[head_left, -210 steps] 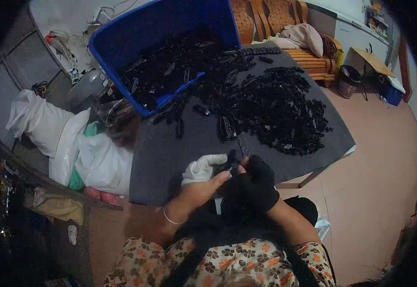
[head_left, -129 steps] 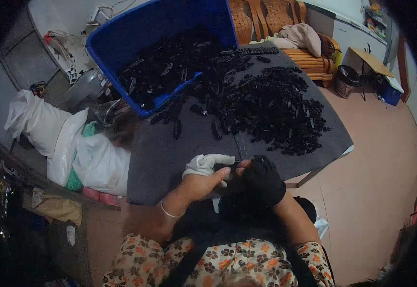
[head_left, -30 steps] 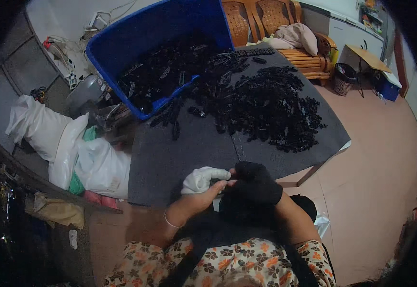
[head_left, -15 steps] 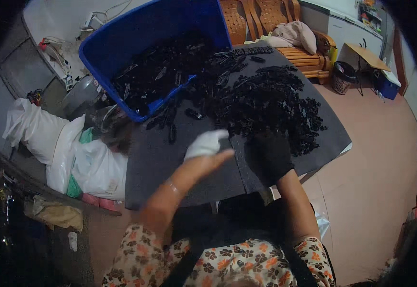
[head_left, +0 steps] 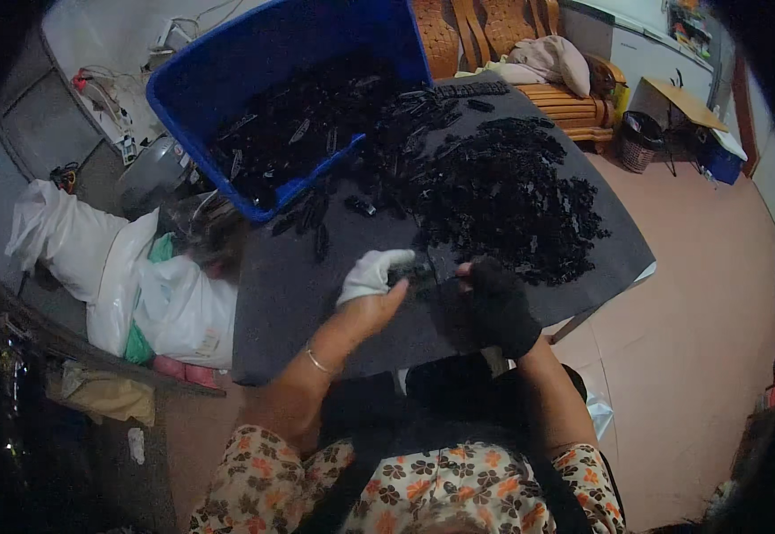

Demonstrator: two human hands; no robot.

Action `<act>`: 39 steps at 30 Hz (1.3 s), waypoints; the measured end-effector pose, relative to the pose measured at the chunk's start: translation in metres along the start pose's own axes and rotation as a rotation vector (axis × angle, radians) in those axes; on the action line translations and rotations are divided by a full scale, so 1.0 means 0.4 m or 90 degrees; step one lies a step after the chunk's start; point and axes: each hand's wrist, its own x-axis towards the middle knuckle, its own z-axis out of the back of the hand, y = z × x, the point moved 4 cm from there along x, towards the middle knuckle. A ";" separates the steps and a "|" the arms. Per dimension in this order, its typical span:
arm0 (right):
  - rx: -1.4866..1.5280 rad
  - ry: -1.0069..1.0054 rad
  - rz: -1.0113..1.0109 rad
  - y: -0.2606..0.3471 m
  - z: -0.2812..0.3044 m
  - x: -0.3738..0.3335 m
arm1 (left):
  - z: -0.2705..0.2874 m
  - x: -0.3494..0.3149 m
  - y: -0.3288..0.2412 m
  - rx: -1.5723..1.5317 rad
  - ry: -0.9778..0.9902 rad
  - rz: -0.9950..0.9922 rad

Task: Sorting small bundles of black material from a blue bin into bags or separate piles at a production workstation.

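My left hand [head_left: 376, 283], in a white glove with the thumb bare, is closed on a small black plastic piece [head_left: 419, 279] above the grey-covered table [head_left: 361, 343]. My right hand [head_left: 497, 307] wears a black glove and faces it a short way off. Its fingers are curled in, the bare thumb tip showing; whatever they hold is lost against the dark glove. Just beyond both hands spreads a heap of small black plastic parts [head_left: 512, 200]. Longer black parts [head_left: 291, 216] lie loose by the bin, farther left.
A blue bin [head_left: 267, 215] holding many black parts lies tilted at the table's far left. White sacks [head_left: 187, 307] stand left of the table. Behind are a wooden bench [head_left: 574, 113] and a waste basket [head_left: 638, 147]; a small folding table [head_left: 690, 105] stands farther right.
My right hand has drawn back from the heap toward me, its thumb now showing. My left hand has closed in, and a dark piece is now visible between its fingers and thumb.
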 end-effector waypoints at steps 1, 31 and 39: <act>-0.013 -0.022 0.088 0.025 -0.002 -0.005 | 0.004 -0.019 -0.018 -0.052 0.027 0.018; 0.372 0.024 -0.229 0.025 -0.072 -0.051 | -0.034 -0.132 -0.053 -0.250 -0.028 -0.022; 0.541 -0.014 -0.266 0.045 -0.097 -0.079 | -0.016 -0.146 -0.116 -0.119 -0.099 -0.169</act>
